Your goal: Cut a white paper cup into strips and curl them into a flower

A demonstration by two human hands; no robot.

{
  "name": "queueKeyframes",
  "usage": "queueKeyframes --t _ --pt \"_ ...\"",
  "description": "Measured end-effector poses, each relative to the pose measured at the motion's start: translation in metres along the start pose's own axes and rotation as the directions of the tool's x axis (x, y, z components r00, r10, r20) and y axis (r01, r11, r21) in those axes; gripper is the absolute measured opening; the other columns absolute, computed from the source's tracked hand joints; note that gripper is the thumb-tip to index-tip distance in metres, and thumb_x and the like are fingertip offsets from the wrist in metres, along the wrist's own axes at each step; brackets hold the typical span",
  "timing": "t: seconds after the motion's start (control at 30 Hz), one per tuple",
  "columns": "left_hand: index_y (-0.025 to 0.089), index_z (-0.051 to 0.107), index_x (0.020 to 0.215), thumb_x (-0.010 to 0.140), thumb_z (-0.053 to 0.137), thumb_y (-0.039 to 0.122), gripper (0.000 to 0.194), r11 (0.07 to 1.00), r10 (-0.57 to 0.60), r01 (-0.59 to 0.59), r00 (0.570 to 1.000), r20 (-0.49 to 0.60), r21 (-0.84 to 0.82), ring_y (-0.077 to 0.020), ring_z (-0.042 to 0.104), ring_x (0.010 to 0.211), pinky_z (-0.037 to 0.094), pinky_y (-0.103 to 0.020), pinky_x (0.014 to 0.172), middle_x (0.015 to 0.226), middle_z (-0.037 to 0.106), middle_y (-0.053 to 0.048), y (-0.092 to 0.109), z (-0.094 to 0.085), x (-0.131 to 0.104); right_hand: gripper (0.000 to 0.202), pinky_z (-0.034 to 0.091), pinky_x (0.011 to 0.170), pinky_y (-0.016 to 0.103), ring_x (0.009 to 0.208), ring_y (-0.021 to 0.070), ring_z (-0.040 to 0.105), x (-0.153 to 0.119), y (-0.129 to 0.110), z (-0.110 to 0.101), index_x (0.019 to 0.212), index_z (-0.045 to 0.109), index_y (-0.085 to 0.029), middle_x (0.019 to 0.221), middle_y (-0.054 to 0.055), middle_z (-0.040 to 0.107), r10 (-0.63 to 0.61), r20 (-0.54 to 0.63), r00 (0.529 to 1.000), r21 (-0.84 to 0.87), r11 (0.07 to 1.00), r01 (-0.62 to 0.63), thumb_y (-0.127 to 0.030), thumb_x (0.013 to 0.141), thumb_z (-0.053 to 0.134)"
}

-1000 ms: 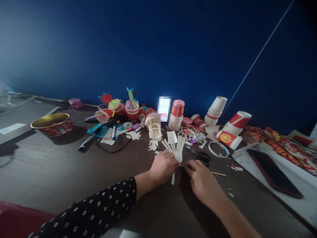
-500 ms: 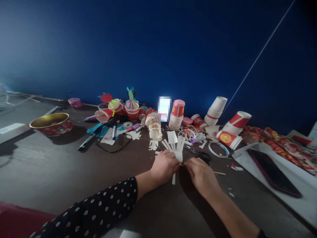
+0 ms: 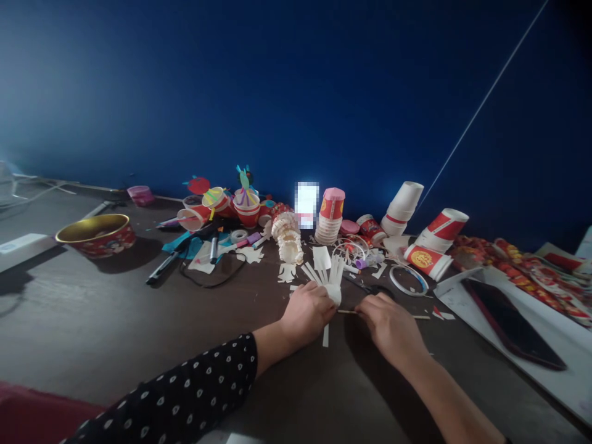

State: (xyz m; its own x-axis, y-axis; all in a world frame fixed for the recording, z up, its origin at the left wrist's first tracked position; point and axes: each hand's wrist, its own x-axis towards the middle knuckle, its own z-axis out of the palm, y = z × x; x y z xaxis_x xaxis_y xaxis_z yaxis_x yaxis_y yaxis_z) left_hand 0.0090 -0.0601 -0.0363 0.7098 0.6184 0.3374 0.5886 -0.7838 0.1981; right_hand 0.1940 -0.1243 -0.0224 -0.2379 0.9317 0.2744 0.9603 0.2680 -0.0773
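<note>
Slit paper — in left hand, fanned forward; stick — in right hand.

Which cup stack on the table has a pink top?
The upright stack just right of the bright pixelated patch. A pink piece caps it; the two leaning stacks farther right have white tops.
</note>
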Motion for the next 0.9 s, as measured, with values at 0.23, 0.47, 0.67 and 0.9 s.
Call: queueKeyframes --t 0.23,0.47,0.67,0.9 --pt "0.018 0.066 0.071 0.085 0.053 0.026 0.020 0.998 -0.016 0.016 1.000 -0.001 -0.054 -0.0171 0.052 0.079 0.041 -0.027 0.070 0.077 0.062 -0.003 -0.002 -0.002 -0.001 0.021 0.039 0.068 0.028 0.081 0.0184 0.055 0.004 0.004 -0.009 0.082 0.065 -0.023 0.081 0.002 0.065 0.108 0.050 0.993 0.097 0.989 -0.112 -0.012 0.083 0.047" --pt "0.018 0.068 0.076 0.081 0.055 0.019 0.014 0.996 -0.041 0.043 0.999 0.029 -0.073 -0.0183 0.054 0.081 0.042 -0.029 0.072 0.079 0.063 -0.004 -0.001 -0.008 -0.002 0.020 0.039 0.076 0.027 0.088 0.0184 0.054 0.024 -0.023 0.001 0.090 0.064 -0.018 0.090 0.005 0.063 -0.023 0.003 1.000 0.246 0.969 0.021 -0.014 0.087 0.045" --pt "0.016 0.066 0.073 0.080 0.056 0.019 0.013 0.996 -0.054 0.057 0.998 0.041 -0.066 -0.0188 0.053 0.081 0.043 -0.029 0.072 0.078 0.063 -0.004 0.000 -0.005 -0.001 0.020 0.038 0.070 0.027 0.080 0.0175 0.051 0.026 -0.026 0.006 0.077 0.062 -0.017 0.079 0.004 0.060 -0.022 0.009 1.000 0.219 0.975 0.019 -0.014 0.087 0.045" --pt "0.017 0.066 0.076 0.079 0.057 0.020 0.010 0.984 -0.110 0.116 0.993 0.048 -0.134 -0.0192 0.053 0.083 0.041 -0.029 0.072 0.080 0.064 -0.003 0.001 -0.007 -0.002 0.016 0.040 0.074 0.028 0.082 0.0172 0.054 0.027 -0.019 0.009 0.082 0.064 -0.020 0.082 0.002 0.063 -0.001 -0.011 1.000 0.380 0.925 0.005 -0.011 0.081 0.051"
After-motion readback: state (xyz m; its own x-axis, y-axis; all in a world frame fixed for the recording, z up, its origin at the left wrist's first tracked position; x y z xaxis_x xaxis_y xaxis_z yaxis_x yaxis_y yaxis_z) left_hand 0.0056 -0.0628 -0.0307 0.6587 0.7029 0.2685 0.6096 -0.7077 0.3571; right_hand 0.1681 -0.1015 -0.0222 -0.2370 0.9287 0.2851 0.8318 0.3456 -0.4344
